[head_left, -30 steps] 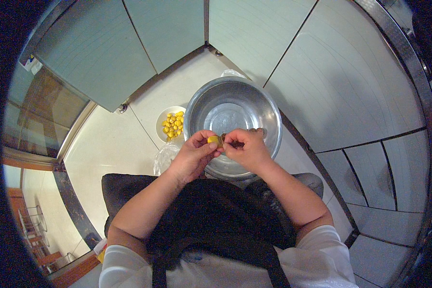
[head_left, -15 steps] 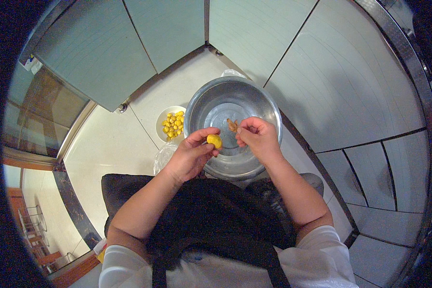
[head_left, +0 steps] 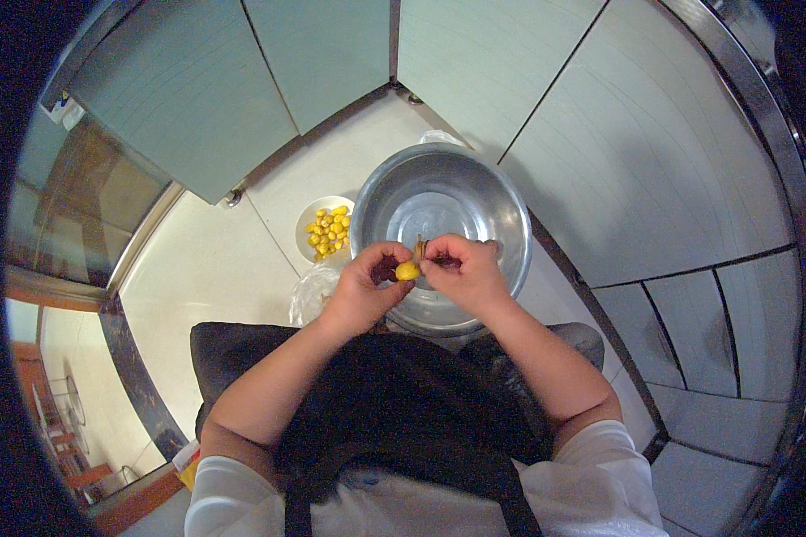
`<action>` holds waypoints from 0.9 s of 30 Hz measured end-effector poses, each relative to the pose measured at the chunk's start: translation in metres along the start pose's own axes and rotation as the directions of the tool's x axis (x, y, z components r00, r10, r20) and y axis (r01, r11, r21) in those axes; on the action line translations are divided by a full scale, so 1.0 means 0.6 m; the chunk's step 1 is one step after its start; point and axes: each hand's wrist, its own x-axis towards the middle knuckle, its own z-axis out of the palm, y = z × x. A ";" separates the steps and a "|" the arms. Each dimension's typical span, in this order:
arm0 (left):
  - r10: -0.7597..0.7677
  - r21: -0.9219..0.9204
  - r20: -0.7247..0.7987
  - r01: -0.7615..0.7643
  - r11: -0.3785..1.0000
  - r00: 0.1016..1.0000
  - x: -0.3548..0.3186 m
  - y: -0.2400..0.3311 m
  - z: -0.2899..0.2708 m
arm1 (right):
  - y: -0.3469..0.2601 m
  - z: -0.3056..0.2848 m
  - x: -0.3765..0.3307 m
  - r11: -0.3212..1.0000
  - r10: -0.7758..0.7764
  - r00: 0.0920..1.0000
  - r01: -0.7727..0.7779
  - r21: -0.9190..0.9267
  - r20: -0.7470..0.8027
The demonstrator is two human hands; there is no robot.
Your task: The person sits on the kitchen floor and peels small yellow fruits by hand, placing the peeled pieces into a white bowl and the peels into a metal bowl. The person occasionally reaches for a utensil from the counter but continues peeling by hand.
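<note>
My left hand (head_left: 360,288) pinches a peeled yellow chestnut (head_left: 407,270) between thumb and fingers, over the near part of a large steel basin (head_left: 381,192). Close against it, my right hand (head_left: 471,279) holds a scrap of brown chestnut shell (head_left: 419,245), its fingertips at the chestnut's right side. Whether the shell touches the chestnut cannot be made out. Left of the basin, a white bowl (head_left: 301,234) holds several more yellow chestnuts (head_left: 328,229).
A clear plastic bag (head_left: 310,295) lies on the pale tiled floor (head_left: 215,268) below the bowl. Grey-green cabinets (head_left: 636,152) rise behind and to the right of the basin. A doorway opens at the left. My dark-clad knees flank the basin's near side.
My right hand has moved left with the brown shell, up to the chestnut. The left hand has shifted slightly right, and the chestnut sits turned in its fingers.
</note>
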 end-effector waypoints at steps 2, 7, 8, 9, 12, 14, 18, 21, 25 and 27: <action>0.043 0.050 -0.023 -0.042 0.998 0.999 0.001 -0.001 0.000 | 0.011 0.008 0.000 0.997 -0.080 0.996 0.080 -0.017 -0.034; 0.130 0.252 -0.010 -0.123 0.960 0.991 -0.005 0.006 -0.006 | -0.004 0.008 0.002 0.992 -0.026 0.999 0.031 -0.124 0.041; 0.138 0.276 0.002 -0.133 0.952 0.990 -0.007 0.008 -0.007 | -0.008 0.008 0.003 0.990 -0.010 0.999 0.017 -0.141 0.052; 0.135 0.265 0.003 -0.131 0.955 0.991 -0.008 0.008 -0.008 | -0.007 0.009 0.003 0.993 -0.015 0.999 0.020 -0.117 0.043; 0.122 0.205 -0.013 -0.117 0.972 0.992 -0.010 0.010 -0.012 | 0.005 0.014 0.007 1.000 0.030 1.000 -0.030 0.003 0.011; 0.106 0.128 -0.044 -0.100 0.987 0.993 -0.009 0.012 -0.021 | 0.016 0.016 0.014 0.979 0.142 0.990 -0.139 0.149 -0.010; 0.000 0.010 -0.357 0.004 1.000 0.934 0.018 0.015 -0.069 | 0.018 0.049 0.013 0.995 -0.023 0.999 0.026 -0.101 0.027; -0.153 -0.072 -0.495 0.136 0.988 0.855 0.032 0.012 -0.121 | 0.014 0.106 -0.006 0.977 -0.060 0.961 0.112 -0.180 0.271; -0.323 -0.200 -0.560 0.253 0.946 0.763 0.042 -0.047 -0.173 | 0.035 0.184 -0.026 0.808 -0.155 0.911 0.340 -0.482 0.383; -0.361 -0.225 -0.579 0.282 0.933 0.731 0.048 -0.064 -0.185 | 0.048 0.209 -0.034 0.767 -0.156 0.932 0.322 -0.554 0.326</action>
